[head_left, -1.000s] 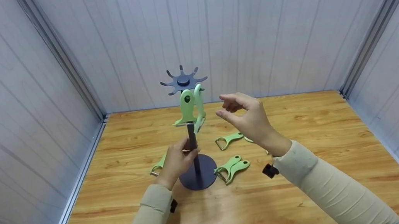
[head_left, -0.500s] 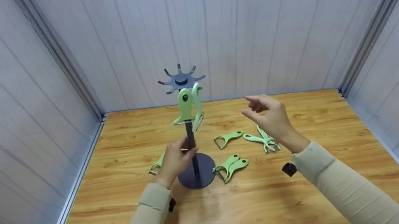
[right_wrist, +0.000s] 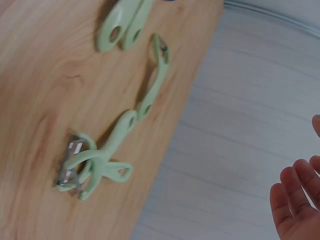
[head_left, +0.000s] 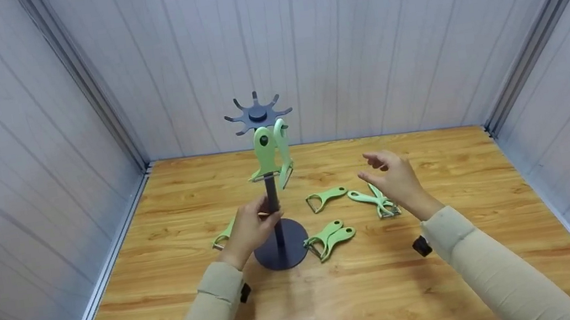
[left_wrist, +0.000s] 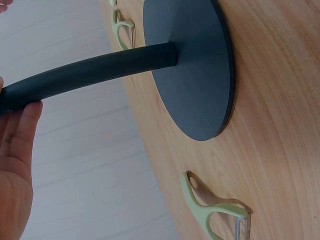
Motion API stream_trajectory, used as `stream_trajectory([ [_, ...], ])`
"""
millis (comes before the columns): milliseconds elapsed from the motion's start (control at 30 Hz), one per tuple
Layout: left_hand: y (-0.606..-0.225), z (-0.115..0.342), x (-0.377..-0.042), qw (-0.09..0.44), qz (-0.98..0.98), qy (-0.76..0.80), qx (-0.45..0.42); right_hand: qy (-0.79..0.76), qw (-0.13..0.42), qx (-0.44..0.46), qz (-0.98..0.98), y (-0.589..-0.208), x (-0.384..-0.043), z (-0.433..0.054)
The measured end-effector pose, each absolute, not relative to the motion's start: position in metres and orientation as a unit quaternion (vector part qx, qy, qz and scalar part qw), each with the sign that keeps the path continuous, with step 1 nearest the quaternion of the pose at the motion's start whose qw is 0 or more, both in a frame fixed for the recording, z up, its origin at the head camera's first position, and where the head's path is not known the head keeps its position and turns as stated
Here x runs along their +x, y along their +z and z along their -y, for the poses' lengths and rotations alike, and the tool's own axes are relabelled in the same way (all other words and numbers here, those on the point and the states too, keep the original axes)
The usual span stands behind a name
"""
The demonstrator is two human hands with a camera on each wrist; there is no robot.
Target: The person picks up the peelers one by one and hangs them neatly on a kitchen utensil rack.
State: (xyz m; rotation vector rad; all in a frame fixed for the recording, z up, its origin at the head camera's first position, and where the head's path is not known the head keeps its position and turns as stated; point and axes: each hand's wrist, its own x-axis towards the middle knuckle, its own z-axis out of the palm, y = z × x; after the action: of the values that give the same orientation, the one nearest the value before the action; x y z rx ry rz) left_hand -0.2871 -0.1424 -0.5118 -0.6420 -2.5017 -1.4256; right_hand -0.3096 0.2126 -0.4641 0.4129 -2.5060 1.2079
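My left hand (head_left: pixel 253 228) grips the dark pole (left_wrist: pixel 100 70) of an upright stand, thumb and fingers around it. The stand's star-shaped top (head_left: pixel 258 114) has several prongs. From its front hang a green peeler (head_left: pixel 265 154) and a paler mint peeler (head_left: pixel 283 146), blades downward. My right hand (head_left: pixel 398 180) holds nothing; its fingers are loosely bent, with a gap between thumb and fingertips. It is raised near two crossed mint peelers (right_wrist: pixel 117 135) on the table, overlapping one of them in the head view.
A single green peeler (head_left: pixel 333 194) lies left of the crossed ones. Two overlapping green peelers (head_left: pixel 339 239) lie right at the stand's round base (head_left: pixel 271 259). Another peeler (left_wrist: pixel 200 210) is left of the base. Pale panels (head_left: pixel 358 43) wall the table in.
My right hand has moved right and down, away from the hanging peelers toward the crossed mint ones, which came into fuller sight. My left hand has stayed on the pole.
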Motion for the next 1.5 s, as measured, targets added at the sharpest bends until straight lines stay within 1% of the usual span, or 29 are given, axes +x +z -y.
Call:
stream_trajectory([
  [367, -0.512, 0.141, -0.288, 0.091, 0.847, -0.478, -0.214, 0.37, 0.056, 0.113, 0.92, -0.511, -0.316, -0.237],
  [700, -0.513, 0.142, -0.288, 0.082, 0.842, -0.485, -0.22, 0.353, -0.026, 0.106, 0.929, -0.537, -0.315, -0.25],
  [800, -0.512, 0.142, -0.289, 0.087, 0.842, -0.485, -0.22, 0.339, -0.036, 0.108, 0.934, -0.543, -0.317, -0.252],
  [1267, -0.511, 0.144, -0.289, 0.088, 0.843, -0.483, -0.218, 0.292, -0.038, 0.119, 0.948, -0.561, -0.326, -0.251],
  [1500, -0.512, 0.143, -0.287, 0.075, 0.846, -0.484, -0.21, 0.282, -0.034, 0.128, 0.95, -0.566, -0.328, -0.25],
])
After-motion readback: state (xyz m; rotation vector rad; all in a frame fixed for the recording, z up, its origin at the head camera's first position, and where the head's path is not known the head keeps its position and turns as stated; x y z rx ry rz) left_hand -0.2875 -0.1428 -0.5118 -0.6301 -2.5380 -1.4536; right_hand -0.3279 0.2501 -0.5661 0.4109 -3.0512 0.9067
